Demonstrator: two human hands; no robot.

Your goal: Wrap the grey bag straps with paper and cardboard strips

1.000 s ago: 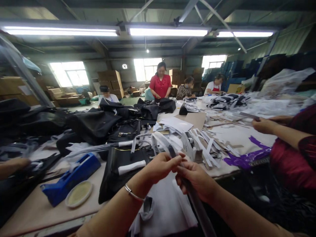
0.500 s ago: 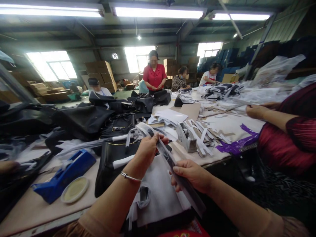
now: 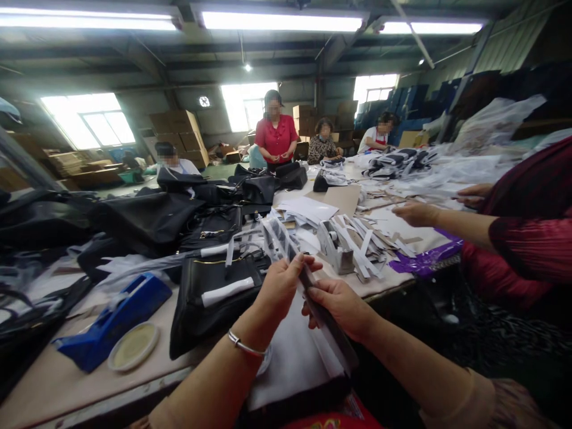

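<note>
A long dark strap in clear plastic film (image 3: 340,347) runs slantwise through both of my hands. My left hand (image 3: 286,283), with a silver bangle on the wrist, is closed on its upper part, thumb on top. Just below, my right hand (image 3: 340,302) pinches the same strap. Loose film sticks up past my left hand, and the lower end hangs over a white sheet (image 3: 286,366) close to my body. To the left of my hands lies a black bag (image 3: 190,319) with a gold zip and a white-wrapped handle (image 3: 227,292).
At the left stand a blue tape dispenser (image 3: 117,319) and a round shallow dish (image 3: 134,347). Black bags (image 3: 147,220) pile up behind. White and brown strips (image 3: 361,247) lie beyond my right hand, near purple plastic (image 3: 411,262). A co-worker's arm (image 3: 465,229) reaches in from the right.
My left hand has moved right and down, closer to my right hand, along with the strap. The co-worker's hand at the right has reached further left over the table.
</note>
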